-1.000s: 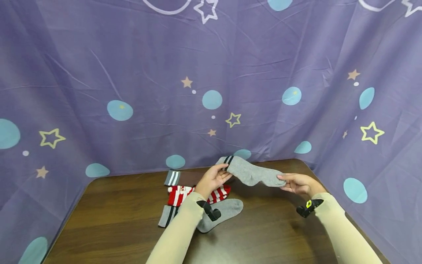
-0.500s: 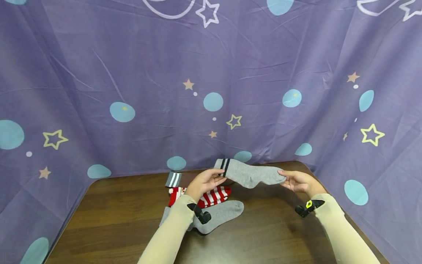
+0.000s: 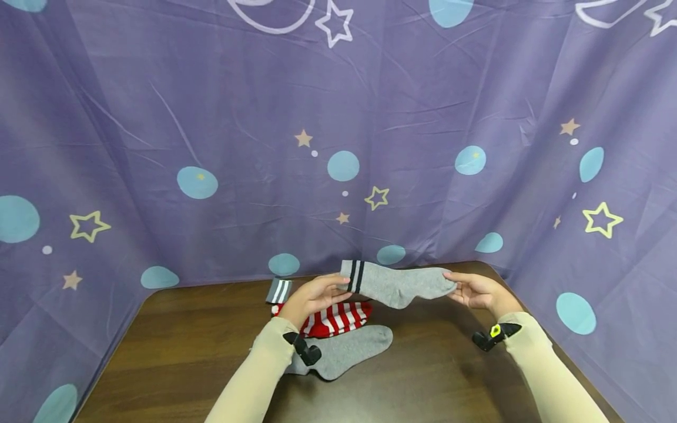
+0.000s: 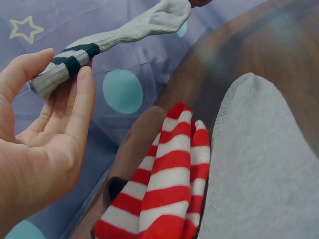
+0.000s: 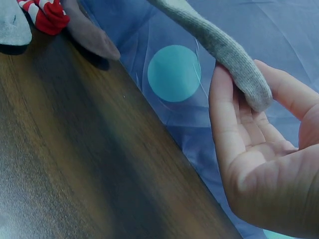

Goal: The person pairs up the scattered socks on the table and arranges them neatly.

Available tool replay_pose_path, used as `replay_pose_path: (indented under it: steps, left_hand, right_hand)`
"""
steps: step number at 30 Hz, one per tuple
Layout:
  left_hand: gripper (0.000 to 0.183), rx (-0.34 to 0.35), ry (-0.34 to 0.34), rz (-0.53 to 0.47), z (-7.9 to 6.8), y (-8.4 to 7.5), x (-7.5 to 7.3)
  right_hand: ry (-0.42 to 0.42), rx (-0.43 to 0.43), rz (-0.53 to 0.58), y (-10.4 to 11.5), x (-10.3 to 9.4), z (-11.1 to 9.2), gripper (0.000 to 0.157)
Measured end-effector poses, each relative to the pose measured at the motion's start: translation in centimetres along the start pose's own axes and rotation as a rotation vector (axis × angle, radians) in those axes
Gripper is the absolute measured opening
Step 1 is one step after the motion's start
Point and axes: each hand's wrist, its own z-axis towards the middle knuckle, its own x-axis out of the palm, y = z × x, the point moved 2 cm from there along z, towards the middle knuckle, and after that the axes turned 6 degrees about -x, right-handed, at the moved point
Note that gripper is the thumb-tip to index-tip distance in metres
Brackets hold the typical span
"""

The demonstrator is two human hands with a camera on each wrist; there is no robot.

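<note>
A light grey sock with two dark stripes at its cuff is stretched between both hands, held up above the table. My left hand pinches the cuff end between thumb and fingers, as the left wrist view shows. At the toe end, my right hand pinches the tip; the right wrist view shows the toe between thumb and fingers. Below the left hand lie a red-and-white striped sock and a second grey sock, the latter's cuff hidden by the left sleeve.
A darker sock with a white-striped cuff lies at the back of the wooden table, near the purple curtain. In the right wrist view its brownish-grey toe reaches close to the table's far edge.
My left hand has moved left and slightly down with the cuff, so the sock now hangs more level and straighter. The right hand has stayed nearly in place.
</note>
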Motion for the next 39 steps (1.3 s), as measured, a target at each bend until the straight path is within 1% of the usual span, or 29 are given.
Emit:
replay_pose_path:
  steps: [1,2,3,6,8,10,13,15,19,21,23,26,32,39]
  left_hand:
    - [0.058,-0.003,-0.009,0.007,-0.1,0.0,-0.2]
    - [0.058,-0.006,-0.019,0.011,-0.1,0.0,-0.3]
    - [0.055,-0.009,-0.032,0.009,-0.2,0.1,-0.5]
    - [0.032,-0.012,-0.058,-0.001,-0.4,0.1,-1.0]
    - [0.024,-0.01,-0.07,-0.011,-0.6,0.1,-1.3]
    - [0.022,-0.01,-0.084,-0.021,-0.9,0.0,-1.6]
    - [0.025,-0.011,-0.103,-0.028,-1.2,-0.3,-2.0]
    - [0.023,-0.012,-0.111,-0.025,-1.3,-0.4,-2.3]
    - [0.014,-0.014,-0.116,-0.024,-1.6,-0.6,-2.7]
    - [0.01,-0.013,-0.103,-0.021,-1.7,-0.7,-2.9]
    - [0.011,-0.013,-0.083,-0.015,-2.0,-0.8,-3.0]
    - [0.017,-0.011,-0.051,-0.009,-2.3,-0.9,-3.1]
    - [0.021,-0.002,-0.056,-0.013,-3.3,-1.3,-3.7]
    - [0.027,0.005,-0.051,-0.031,-4.4,-1.8,-5.1]
  right_hand:
    - [0.006,-0.001,-0.005,0.0,0.1,0.0,0.041]
    - [0.012,-0.003,-0.01,0.0,0.3,0.1,0.041]
    - [0.019,-0.003,-0.016,0.0,0.4,0.1,0.042]
    - [0.052,-0.003,-0.026,0.1,0.8,0.3,0.043]
    - [0.076,0.0,-0.037,0.1,1.1,0.5,0.044]
    - [0.1,0.008,-0.045,0.2,1.4,0.7,0.045]
    - [0.133,0.015,-0.06,0.2,1.8,1.0,0.046]
    - [0.158,0.013,-0.069,0.2,2.1,1.2,0.046]
    - [0.215,0.006,-0.07,0.2,2.8,1.5,0.049]
    - [0.236,0.007,-0.067,0.1,3.2,1.6,0.05]
    - [0.246,0.01,-0.069,0.0,3.7,1.8,0.05]
    - [0.236,0.015,-0.074,-0.2,4.4,2.1,0.049]
    - [0.17,0.007,-0.118,-0.5,5.6,2.7,0.044]
    - [0.091,-0.004,-0.158,-0.7,6.1,3.1,0.038]
